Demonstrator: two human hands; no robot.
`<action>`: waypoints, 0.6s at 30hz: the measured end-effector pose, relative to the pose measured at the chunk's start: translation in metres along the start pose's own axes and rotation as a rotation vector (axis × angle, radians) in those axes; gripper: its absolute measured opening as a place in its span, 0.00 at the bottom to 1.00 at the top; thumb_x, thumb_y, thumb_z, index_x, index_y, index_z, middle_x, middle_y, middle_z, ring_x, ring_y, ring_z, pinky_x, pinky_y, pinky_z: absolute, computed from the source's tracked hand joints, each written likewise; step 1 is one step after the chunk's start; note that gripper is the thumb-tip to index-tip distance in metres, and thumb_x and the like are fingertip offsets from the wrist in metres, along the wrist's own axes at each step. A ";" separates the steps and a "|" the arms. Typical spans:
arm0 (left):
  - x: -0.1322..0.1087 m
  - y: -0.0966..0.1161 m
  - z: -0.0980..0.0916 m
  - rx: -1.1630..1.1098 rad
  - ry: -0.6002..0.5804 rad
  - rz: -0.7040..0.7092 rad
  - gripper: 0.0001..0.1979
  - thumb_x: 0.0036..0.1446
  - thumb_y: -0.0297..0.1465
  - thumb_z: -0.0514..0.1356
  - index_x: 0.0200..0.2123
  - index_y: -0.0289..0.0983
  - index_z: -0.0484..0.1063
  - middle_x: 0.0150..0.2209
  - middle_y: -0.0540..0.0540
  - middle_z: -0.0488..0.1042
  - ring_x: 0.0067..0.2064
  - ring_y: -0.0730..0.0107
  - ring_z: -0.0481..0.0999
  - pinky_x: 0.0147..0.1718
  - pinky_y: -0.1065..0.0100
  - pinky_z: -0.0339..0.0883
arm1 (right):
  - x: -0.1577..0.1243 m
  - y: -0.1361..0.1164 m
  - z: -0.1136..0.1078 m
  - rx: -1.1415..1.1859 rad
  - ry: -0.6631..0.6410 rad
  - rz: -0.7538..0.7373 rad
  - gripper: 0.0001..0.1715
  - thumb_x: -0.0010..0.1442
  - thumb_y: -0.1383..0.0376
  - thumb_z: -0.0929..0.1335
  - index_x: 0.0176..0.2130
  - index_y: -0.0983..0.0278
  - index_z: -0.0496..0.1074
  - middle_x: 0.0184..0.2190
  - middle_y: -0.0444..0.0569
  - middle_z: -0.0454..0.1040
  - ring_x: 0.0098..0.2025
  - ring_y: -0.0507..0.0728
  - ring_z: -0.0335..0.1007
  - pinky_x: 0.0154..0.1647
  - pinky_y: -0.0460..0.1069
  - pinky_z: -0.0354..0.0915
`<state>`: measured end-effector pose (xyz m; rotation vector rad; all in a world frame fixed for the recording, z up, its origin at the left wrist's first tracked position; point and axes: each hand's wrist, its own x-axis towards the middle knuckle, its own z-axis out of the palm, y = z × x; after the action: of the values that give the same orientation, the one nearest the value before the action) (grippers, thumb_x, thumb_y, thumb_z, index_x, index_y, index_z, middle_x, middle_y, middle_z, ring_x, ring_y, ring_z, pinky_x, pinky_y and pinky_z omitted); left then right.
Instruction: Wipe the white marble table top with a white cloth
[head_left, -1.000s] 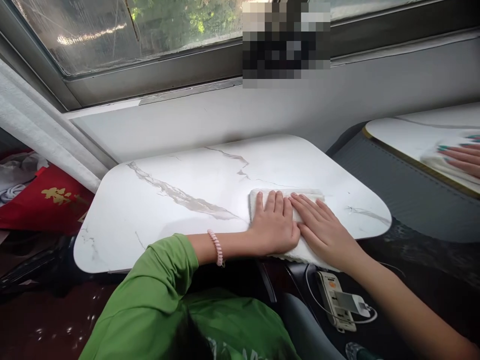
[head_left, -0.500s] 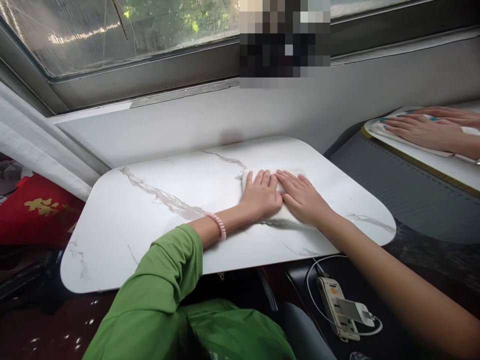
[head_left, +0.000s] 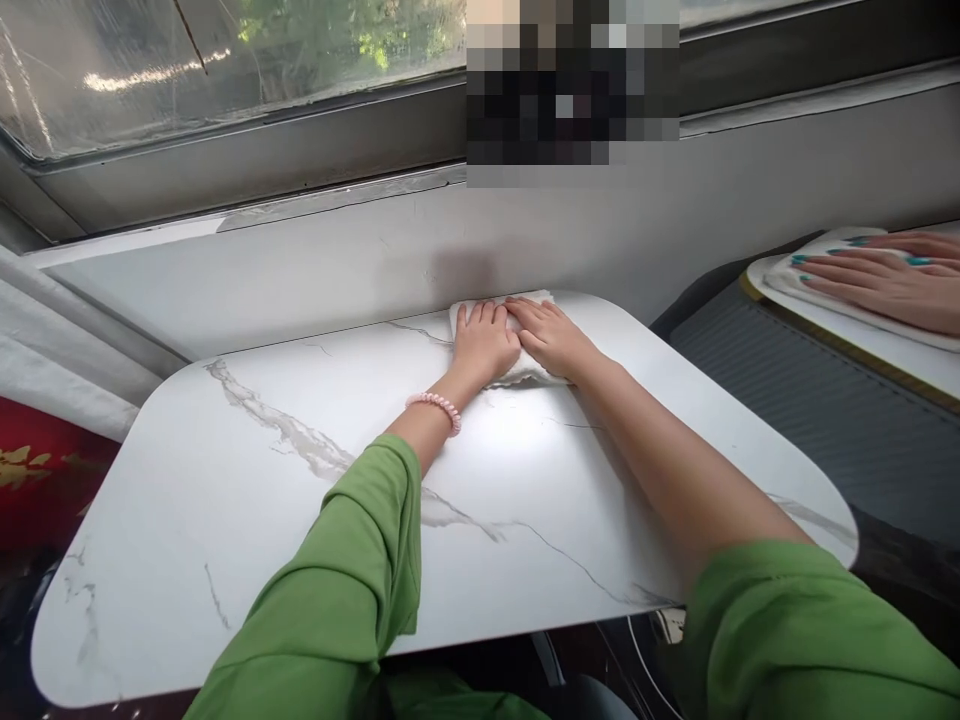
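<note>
My left hand (head_left: 486, 343) lies flat on a folded white cloth (head_left: 528, 373), its fingers stretched toward the wall; a pink beaded bracelet (head_left: 442, 405) circles that wrist. Beside it, my right hand (head_left: 553, 338) also presses flat on the cloth, with fingers extended. The thumbs are close together. Under the cloth is a white marble-patterned tabletop (head_left: 180, 500) with rounded corners. The cloth rests at its far edge, near the wall. Both hands cover much of the cloth.
A white wall (head_left: 315, 265) and window frame (head_left: 300, 150) border the table's far side. At right, another person's hands (head_left: 892, 285) rest on a cloth over a second white top. A grey ridged surface (head_left: 780, 370) lies between. A red item (head_left: 45, 460) is at left.
Both hands have pushed the cloth away from me, from the middle of the tabletop to its far edge. The view has shifted closer over the table. The power strip is now mostly hidden.
</note>
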<state>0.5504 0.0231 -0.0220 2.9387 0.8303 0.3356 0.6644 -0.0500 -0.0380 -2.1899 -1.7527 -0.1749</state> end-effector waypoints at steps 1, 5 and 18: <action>0.003 -0.001 0.001 0.002 0.007 -0.004 0.25 0.65 0.30 0.41 0.63 0.30 0.57 0.65 0.42 0.58 0.66 0.64 0.53 0.67 0.56 0.38 | 0.003 0.002 0.001 0.006 0.007 -0.004 0.33 0.60 0.65 0.52 0.61 0.71 0.60 0.63 0.58 0.62 0.65 0.62 0.55 0.64 0.62 0.52; 0.007 -0.001 0.003 0.009 0.032 -0.015 0.25 0.64 0.29 0.41 0.62 0.30 0.58 0.65 0.41 0.59 0.66 0.64 0.54 0.66 0.56 0.39 | 0.007 0.009 0.005 0.037 0.037 -0.017 0.32 0.61 0.64 0.52 0.62 0.68 0.60 0.62 0.56 0.63 0.64 0.62 0.56 0.64 0.62 0.52; -0.059 0.031 -0.010 0.019 -0.020 -0.008 0.27 0.66 0.33 0.39 0.64 0.27 0.54 0.67 0.39 0.54 0.68 0.62 0.49 0.67 0.53 0.37 | -0.061 -0.008 -0.013 0.041 -0.034 -0.071 0.33 0.64 0.62 0.51 0.65 0.67 0.56 0.65 0.55 0.59 0.67 0.61 0.51 0.65 0.63 0.51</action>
<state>0.5148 -0.0342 -0.0191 2.9502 0.8480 0.2984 0.6435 -0.1088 -0.0419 -2.1149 -1.8376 -0.1174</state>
